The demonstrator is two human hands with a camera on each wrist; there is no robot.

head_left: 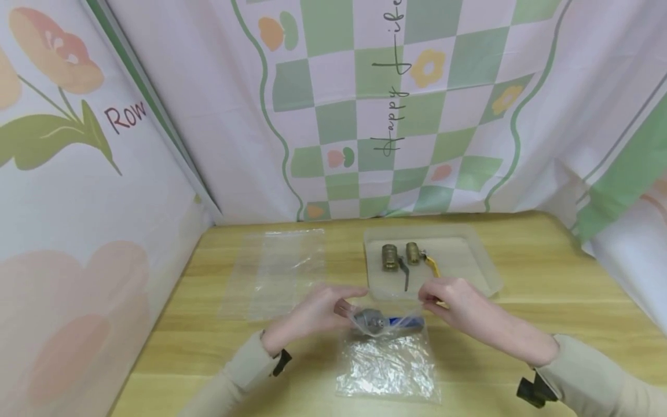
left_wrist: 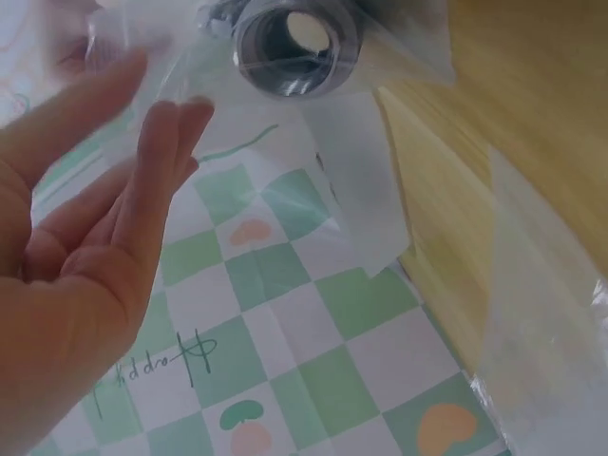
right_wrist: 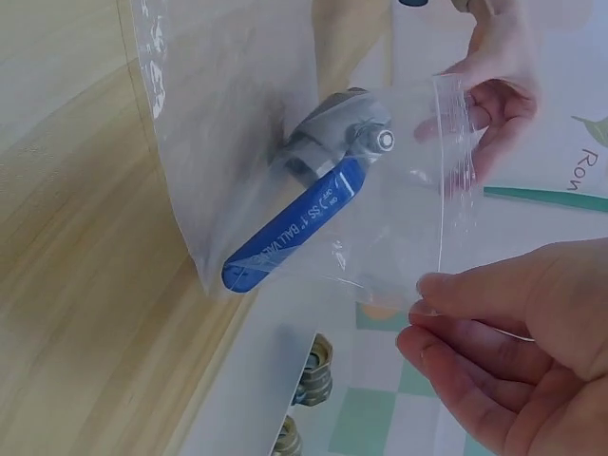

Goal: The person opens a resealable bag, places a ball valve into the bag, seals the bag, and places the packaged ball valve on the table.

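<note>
A clear zip-lock plastic bag (head_left: 388,368) lies over the front of the table, its mouth end raised between both hands. Inside it is a grey metal ball valve (right_wrist: 332,138) with a blue lever handle (right_wrist: 294,228). My right hand (head_left: 466,307) pinches the bag's mouth edge between thumb and fingertips. At the opposite side of the mouth is my left hand (head_left: 318,310); its fingers are fairly straight and touch the film, with the thumb apart. In the left wrist view the valve's round threaded opening (left_wrist: 294,47) shows through the plastic.
Behind the hands, a translucent tray (head_left: 476,263) holds two brass valves, one with a dark lever (head_left: 404,275) and one with a yellow lever (head_left: 432,266). More flat clear bags (head_left: 276,275) lie on the wooden table to the left. Printed curtains (head_left: 333,116) stand behind.
</note>
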